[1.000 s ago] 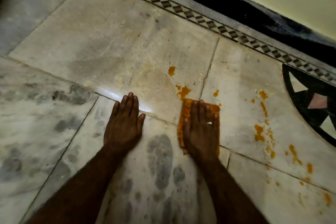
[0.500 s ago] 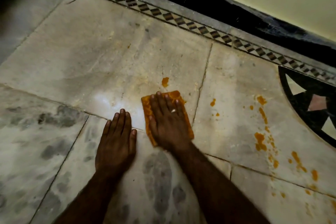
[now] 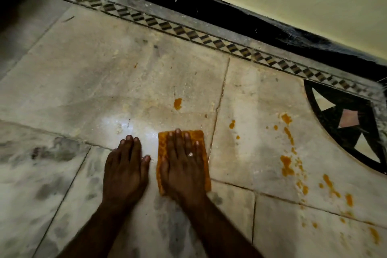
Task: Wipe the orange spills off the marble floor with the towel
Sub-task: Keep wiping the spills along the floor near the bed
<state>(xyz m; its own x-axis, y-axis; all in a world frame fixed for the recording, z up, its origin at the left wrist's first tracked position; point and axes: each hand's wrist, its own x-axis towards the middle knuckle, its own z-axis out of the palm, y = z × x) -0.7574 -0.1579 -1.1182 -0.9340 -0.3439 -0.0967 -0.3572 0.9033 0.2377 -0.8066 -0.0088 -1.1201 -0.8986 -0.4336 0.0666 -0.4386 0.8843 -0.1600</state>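
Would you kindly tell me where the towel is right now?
In the head view, the towel lies flat under the right hand, beside the left hand.

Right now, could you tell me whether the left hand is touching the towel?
Apart. The head view shows bare marble between the left hand and the towel.

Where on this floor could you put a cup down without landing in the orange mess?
Clean floor lies left of the left hand and up toward the patterned border. Right of the towel it is crowded: orange spills trail beside the black inlay.
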